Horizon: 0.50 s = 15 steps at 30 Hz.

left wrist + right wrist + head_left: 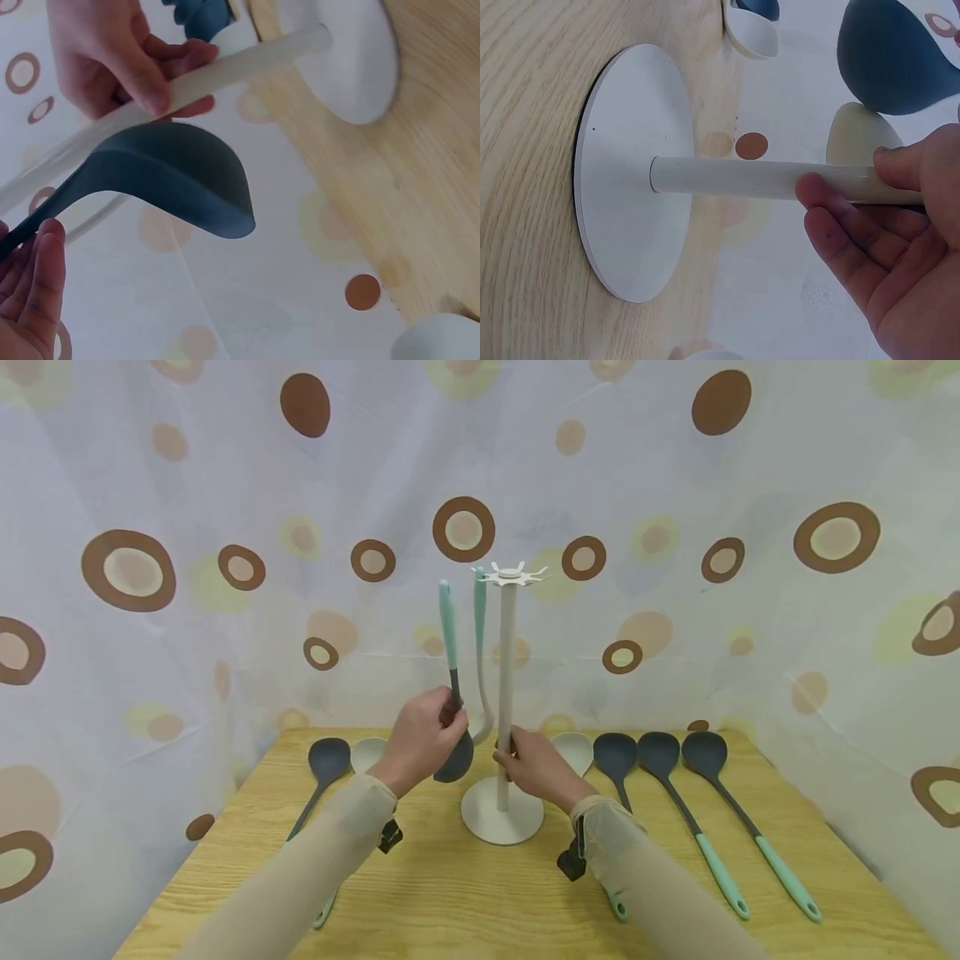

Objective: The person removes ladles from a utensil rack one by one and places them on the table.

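My left hand (pixel 422 731) pinches a dark grey ladle (pixel 447 627) at its lower shaft, just above the bowl. The ladle stands nearly upright in the air, mint-green handle up, its free top left of the stand's hooks. In the left wrist view, its curved bowl (pixel 176 176) is in front of the white pole. My right hand (pixel 542 767) grips the lower pole of the white utensil stand (pixel 507 677), whose round base (pixel 487 822) rests on the table. A cream utensil (pixel 481 635) with a mint handle hangs from the left side of the hook ring (pixel 512 575).
Left on the wooden table (pixel 420 902) lie a dark utensil (pixel 328 760) and a cream one (pixel 367 752). To the right lie another cream utensil (pixel 573 750) and three dark ones (pixel 660 756), heads toward the back. A dotted curtain (pixel 675 468) hangs behind the table.
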Tool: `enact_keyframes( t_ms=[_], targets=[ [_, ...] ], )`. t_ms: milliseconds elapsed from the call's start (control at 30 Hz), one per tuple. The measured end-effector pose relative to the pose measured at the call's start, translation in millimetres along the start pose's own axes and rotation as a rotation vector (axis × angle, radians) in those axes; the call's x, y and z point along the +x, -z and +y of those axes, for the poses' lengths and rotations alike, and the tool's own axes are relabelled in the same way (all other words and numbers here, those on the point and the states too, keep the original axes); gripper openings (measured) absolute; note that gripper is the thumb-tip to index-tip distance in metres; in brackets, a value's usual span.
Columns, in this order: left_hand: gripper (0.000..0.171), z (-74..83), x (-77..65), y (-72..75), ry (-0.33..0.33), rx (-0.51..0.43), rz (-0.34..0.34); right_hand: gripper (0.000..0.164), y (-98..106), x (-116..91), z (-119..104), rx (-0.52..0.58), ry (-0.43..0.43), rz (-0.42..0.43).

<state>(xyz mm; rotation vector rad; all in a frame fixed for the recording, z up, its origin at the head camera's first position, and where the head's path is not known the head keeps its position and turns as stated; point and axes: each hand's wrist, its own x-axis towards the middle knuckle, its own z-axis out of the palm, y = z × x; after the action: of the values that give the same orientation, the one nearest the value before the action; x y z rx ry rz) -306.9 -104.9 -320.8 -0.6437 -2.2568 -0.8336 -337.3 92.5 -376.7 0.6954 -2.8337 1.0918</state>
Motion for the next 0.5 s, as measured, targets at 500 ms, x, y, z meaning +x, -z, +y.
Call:
enact_keyframes(
  t_ms=[500],
  targets=[
    [0.008, -43.1, -53.3, -0.7, -0.329, 0.293, -0.174, 0.016, -3.5, 0.1, 1.8, 0.031, -0.002, 0.006]
  ],
)
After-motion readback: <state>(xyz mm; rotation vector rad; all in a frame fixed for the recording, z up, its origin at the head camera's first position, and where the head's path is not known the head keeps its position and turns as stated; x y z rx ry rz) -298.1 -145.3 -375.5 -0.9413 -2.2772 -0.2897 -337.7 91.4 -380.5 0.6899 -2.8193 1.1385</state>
